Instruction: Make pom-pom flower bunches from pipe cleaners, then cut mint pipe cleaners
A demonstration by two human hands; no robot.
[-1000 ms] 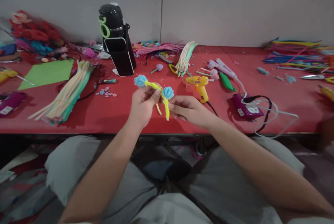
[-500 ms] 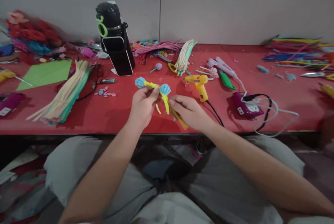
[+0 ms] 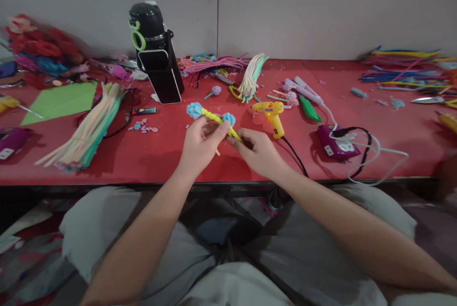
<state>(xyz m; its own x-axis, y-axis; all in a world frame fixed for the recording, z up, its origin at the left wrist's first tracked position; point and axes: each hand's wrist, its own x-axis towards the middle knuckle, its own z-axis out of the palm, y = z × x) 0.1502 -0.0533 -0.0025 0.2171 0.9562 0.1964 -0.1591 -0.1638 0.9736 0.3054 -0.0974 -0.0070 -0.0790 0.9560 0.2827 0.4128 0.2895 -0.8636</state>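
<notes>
- Left hand, over the red table, just in front of the yellow glue gun & to its left: thumb and forefinger pinch the yellow stem of a pipe-cleaner flower piece; other fingers curled under.
- Right hand, directly in front of the glue gun: fingertips pressed together on the near end of the same yellow stem, touching the left hand's fingertips.
- Flower piece: two light-blue fuzzy heads on yellow stems, held just above the table, left of the glue gun; one head sticks out past the left hand, the other sits between the two hands.
- Glue gun stands on the table w/ small orange light glowing; black cord runs from it toward the table's near edge.
- Purple power strip right of the gun, w/ black and white cables.
- Green tool and lilac wand just behind-right of the gun.
- Black bottle w/ phone leaning on it, back-left of the gun.
- Pale pipe-cleaner bundle and green paper sheet far left of the gun.
- Loose coloured pipe cleaners far right, by the wall.
</notes>
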